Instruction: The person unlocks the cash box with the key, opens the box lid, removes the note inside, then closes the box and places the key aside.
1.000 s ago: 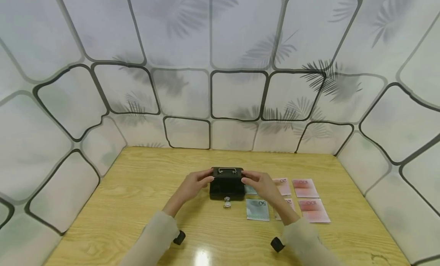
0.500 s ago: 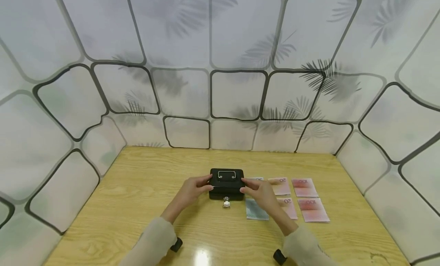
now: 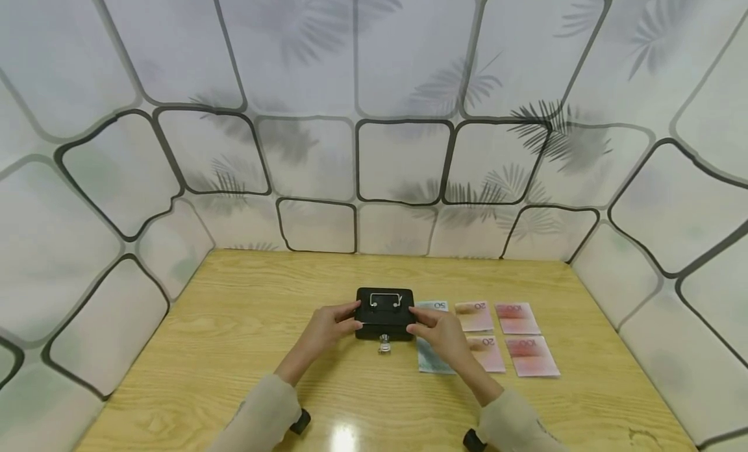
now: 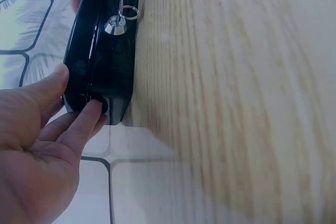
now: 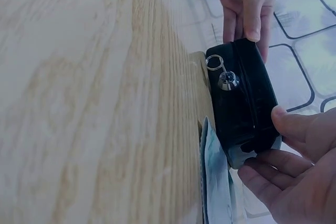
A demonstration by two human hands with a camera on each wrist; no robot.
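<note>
A small black cash box [image 3: 374,317] sits on the wooden table, its lid down, with a wire handle [image 3: 384,295] on top. A key on a ring stands in the silver lock [image 4: 116,25] on its front. My left hand [image 3: 327,330] holds the box's left end, thumb at the lid's front edge and fingers along the side. On the opposite end, my right hand [image 3: 445,336] grips likewise, its thumb on the lid edge in the right wrist view. Between lid and base runs a thin seam.
Right of the box, several banknotes lie in two rows: teal 50 notes [image 3: 434,361] partly behind my right hand, pinkish 20 notes [image 3: 474,317], and red 100 notes [image 3: 532,356]. A patterned cloth wall [image 3: 403,160] surrounds the table [image 3: 251,296] at the back and sides.
The cash box lid, tilted up a second ago, has come down onto the base. Both hands have moved slightly down and toward me with it.
</note>
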